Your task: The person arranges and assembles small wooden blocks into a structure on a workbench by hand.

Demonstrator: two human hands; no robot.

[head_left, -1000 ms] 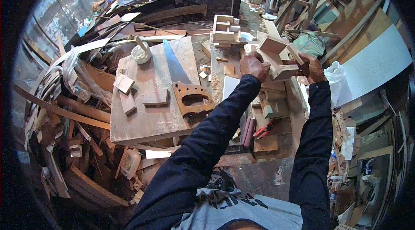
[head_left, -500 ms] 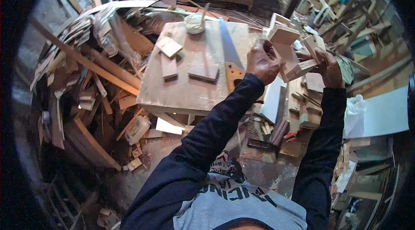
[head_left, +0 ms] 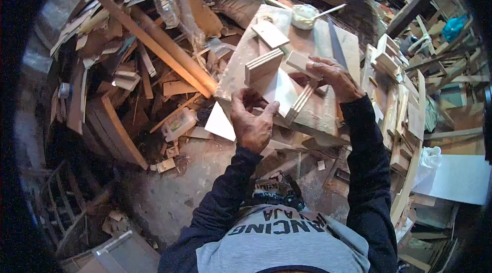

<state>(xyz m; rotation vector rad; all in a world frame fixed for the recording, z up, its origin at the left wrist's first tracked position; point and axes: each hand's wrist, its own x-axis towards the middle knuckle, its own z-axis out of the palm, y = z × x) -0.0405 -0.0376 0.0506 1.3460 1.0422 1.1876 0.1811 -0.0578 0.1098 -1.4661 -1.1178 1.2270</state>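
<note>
A small wooden assembly, with a pale flat panel (head_left: pixel 278 90) and several short blocks standing on it, is held tilted above the worktable (head_left: pixel 237 74). My left hand (head_left: pixel 252 123) grips its near left edge, thumb on the panel side. At its right, my right hand (head_left: pixel 335 76) is closed around the end blocks; some fingers are hidden behind them. One thick layered block (head_left: pixel 264 66) stands at the assembly's left end. Behind it on the table lies a loose wooden block (head_left: pixel 270 34). A pot of pale paste (head_left: pixel 304 17) with a stick in it stands at the back, near a handsaw (head_left: pixel 336 42).
Scrap boards (head_left: pixel 177 88) and a long timber (head_left: pixel 148 37) crowd the left side. To the right, another blocky wooden piece (head_left: pixel 388 55) rests on stacked strips. A plastic container (head_left: pixel 179 124) lies among floor offcuts, and a white sheet (head_left: pixel 453 179) is at far right.
Both hands have brought the wooden assembly leftward, from the table's right side to above the tabletop, and turned it. The head view has shifted, so the table appears farther right.
</note>
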